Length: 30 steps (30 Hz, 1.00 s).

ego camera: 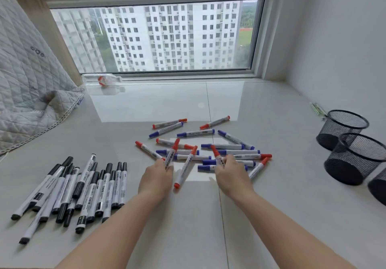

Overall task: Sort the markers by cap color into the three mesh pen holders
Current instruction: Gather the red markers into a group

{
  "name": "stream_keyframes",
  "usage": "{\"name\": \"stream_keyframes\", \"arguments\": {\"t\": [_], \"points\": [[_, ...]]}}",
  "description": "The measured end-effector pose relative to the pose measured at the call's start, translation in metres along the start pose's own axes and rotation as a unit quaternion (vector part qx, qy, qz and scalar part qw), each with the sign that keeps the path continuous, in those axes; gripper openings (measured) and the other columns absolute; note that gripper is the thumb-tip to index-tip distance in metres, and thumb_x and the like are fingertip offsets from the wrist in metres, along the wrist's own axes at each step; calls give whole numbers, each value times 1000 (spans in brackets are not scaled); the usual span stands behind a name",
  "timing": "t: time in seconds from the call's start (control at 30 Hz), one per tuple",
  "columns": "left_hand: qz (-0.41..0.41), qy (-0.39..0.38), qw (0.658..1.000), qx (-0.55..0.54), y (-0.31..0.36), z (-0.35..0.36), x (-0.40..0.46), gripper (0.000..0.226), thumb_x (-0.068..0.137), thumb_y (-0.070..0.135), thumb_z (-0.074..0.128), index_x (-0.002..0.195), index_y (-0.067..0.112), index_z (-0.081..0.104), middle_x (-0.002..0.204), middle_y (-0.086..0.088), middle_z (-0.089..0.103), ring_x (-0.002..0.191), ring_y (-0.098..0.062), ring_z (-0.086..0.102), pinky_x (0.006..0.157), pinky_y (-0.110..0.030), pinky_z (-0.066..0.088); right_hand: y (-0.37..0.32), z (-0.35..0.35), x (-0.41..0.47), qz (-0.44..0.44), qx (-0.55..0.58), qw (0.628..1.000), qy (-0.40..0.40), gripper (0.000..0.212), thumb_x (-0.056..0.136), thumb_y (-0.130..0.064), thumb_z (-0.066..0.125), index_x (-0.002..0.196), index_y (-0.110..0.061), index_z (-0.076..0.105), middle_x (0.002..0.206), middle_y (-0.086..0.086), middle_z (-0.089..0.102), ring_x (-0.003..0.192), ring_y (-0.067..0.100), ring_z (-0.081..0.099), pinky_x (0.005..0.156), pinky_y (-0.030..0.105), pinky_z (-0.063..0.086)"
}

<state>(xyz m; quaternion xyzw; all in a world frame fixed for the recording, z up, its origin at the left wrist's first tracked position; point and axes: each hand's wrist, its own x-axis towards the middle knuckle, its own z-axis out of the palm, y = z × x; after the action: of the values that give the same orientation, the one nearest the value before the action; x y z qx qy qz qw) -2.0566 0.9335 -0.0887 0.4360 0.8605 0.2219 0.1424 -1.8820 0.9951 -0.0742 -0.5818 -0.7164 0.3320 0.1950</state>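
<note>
Red-capped and blue-capped markers lie mixed in a loose pile [211, 145] at the centre of the glossy tiled surface. Several black-capped markers [79, 189] lie grouped at the left. My left hand [156, 176] is shut on a red-capped marker [172, 153] that points up and away. My right hand [231, 172] grips another red-capped marker [216, 153] at the pile's near edge. A loose red marker [186, 167] lies between my hands. Three black mesh pen holders stand at the right: one far [342, 128], one middle [357, 158], one cut by the frame edge [379, 187].
A quilted grey blanket [31, 93] hangs over the left side. A plastic bottle [102, 79] lies on its side by the window sill. A white wall rises on the right behind the holders, with small green items [317, 109] at its foot.
</note>
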Motion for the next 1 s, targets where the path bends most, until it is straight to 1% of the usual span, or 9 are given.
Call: {"name": "stream_keyframes", "arguments": {"t": [0.07, 0.23, 0.3, 0.4, 0.53, 0.63, 0.77, 0.87, 1.0], "points": [[-12, -13, 1000, -23, 10, 6, 3, 32, 94, 45, 42, 100, 15, 52, 96, -9, 60, 78, -23, 55, 64, -32, 43, 13, -18, 4, 25, -15, 999, 42, 21, 93, -23, 38, 110, -12, 45, 94, 5, 58, 71, 17, 48, 51, 28, 31], [6, -48, 998, 32, 25, 18, 5, 55, 82, 65, 49, 110, 19, 55, 100, -3, 63, 85, -19, 60, 62, -28, 49, 50, -48, 10, 107, -96, 983, 112, 32, 87, -33, 48, 111, -12, 47, 99, 9, 59, 88, 30, 56, 67, 29, 38], [20, -44, 997, 64, 26, 20, 3, 49, 84, 60, 50, 109, 19, 58, 96, 0, 64, 79, -14, 60, 55, -22, 45, 60, -48, 9, 137, -107, 980, 95, 26, 84, -37, 53, 98, -16, 50, 105, 9, 63, 93, 30, 59, 69, 29, 39], [19, -11, 998, 59, 25, 19, -2, 33, 88, 48, 50, 99, 19, 62, 81, 2, 60, 66, -11, 54, 49, -23, 38, 68, -50, 10, 163, -115, 976, 84, 16, 82, -33, 53, 87, -18, 54, 99, 7, 65, 78, 26, 53, 66, 26, 39], [25, -27, 996, 77, 23, 18, -17, 28, 88, 47, 47, 87, 21, 57, 80, 0, 59, 69, -16, 55, 51, -26, 37, 69, -50, 2, 188, -97, 976, 60, 25, 82, -39, 49, 81, -16, 58, 79, 3, 61, 77, 26, 61, 59, 24, 39], [34, -25, 996, 77, 22, 21, -35, 25, 88, 47, 46, 82, 23, 51, 78, 0, 57, 71, -19, 56, 54, -28, 39, 68, -43, -14, 174, -82, 979, 68, 30, 83, -41, 44, 78, -14, 56, 75, 4, 59, 77, 27, 59, 59, 26, 38], [43, 6, 998, 49, 17, 27, -63, 21, 87, 41, 47, 84, 20, 48, 77, -1, 56, 70, -23, 55, 56, -29, 40, 63, -37, -35, 130, -30, 989, 57, 28, 90, -36, 43, 95, -10, 51, 87, 6, 53, 81, 27, 50, 67, 30, 38], [55, 26, 997, 40, 14, 29, -83, 18, 87, 35, 47, 98, 21, 46, 78, 2, 53, 66, -20, 52, 53, -27, 36, 52, -27, -51, 95, -30, 995, 5, 34, 93, -40, 40, 103, -10, 52, 90, 4, 53, 81, 25, 49, 68, 30, 36], [38, 17, 998, 40, 14, 31, -102, 25, 89, 37, 43, 108, 21, 46, 94, -2, 62, 72, -22, 50, 61, -29, 39, 33, -3, -72, 62, -78, 993, -59, 43, 94, -49, 34, 106, -12, 54, 103, 8, 61, 86, 27, 52, 71, 32, 40]]}}
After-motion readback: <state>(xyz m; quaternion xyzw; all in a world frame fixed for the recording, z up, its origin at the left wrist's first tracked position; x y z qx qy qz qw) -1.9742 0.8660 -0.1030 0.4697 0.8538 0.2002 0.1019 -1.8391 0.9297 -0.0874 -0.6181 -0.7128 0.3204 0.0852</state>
